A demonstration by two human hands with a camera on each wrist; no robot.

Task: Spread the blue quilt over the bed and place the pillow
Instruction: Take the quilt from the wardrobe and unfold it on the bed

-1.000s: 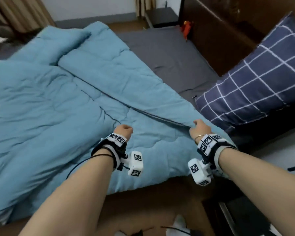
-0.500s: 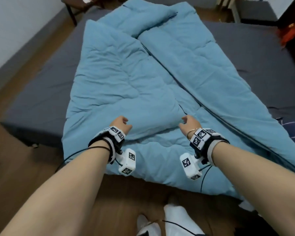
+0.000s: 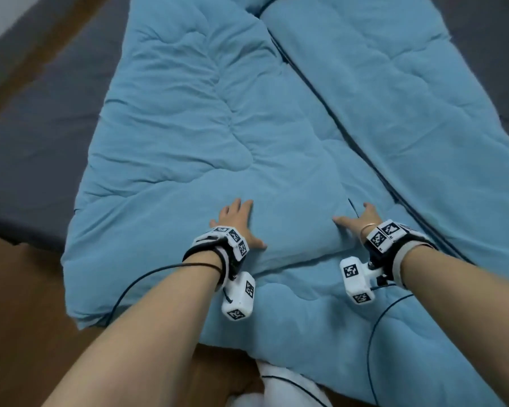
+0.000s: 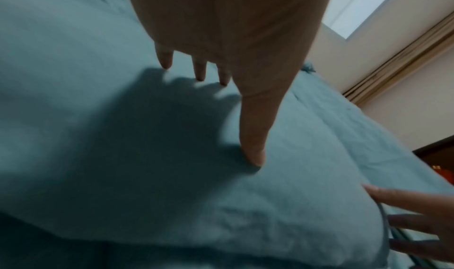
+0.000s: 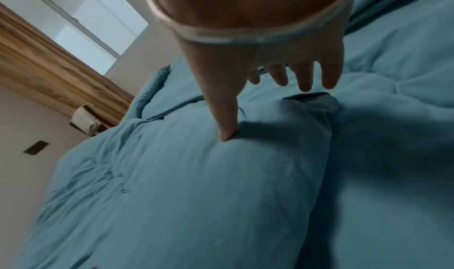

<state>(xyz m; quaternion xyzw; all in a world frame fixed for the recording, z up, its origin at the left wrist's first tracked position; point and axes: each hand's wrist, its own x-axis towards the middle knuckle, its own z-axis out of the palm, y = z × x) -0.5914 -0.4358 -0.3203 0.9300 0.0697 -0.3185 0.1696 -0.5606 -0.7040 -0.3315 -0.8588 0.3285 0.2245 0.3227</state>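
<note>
The blue quilt [image 3: 206, 118] lies folded on the bed, with one flap doubled back toward me and a dark seam running along its right side. My left hand [image 3: 237, 220] rests on that flap with fingers straight and spread; in the left wrist view the left hand's thumb [image 4: 253, 152] touches the quilt [image 4: 98, 156]. My right hand [image 3: 354, 218] lies open at the flap's right corner, its thumb [image 5: 227, 129] pressing into the fabric and its fingers reaching over the corner [image 5: 312, 100]. The pillow is out of view.
The dark grey sheet [image 3: 33, 121] shows to the left of the quilt and at the top right. Wooden floor [image 3: 18, 324] runs along the near bed edge, with my white shoe [image 3: 282, 386] below. Black cables hang from both wrists. A window [image 5: 98, 20] and curtain sit beyond the bed.
My view swung left, away from the checked pillow. Both hands moved left along the quilt's near end and uncurled, and now lie flat on the folded flap.
</note>
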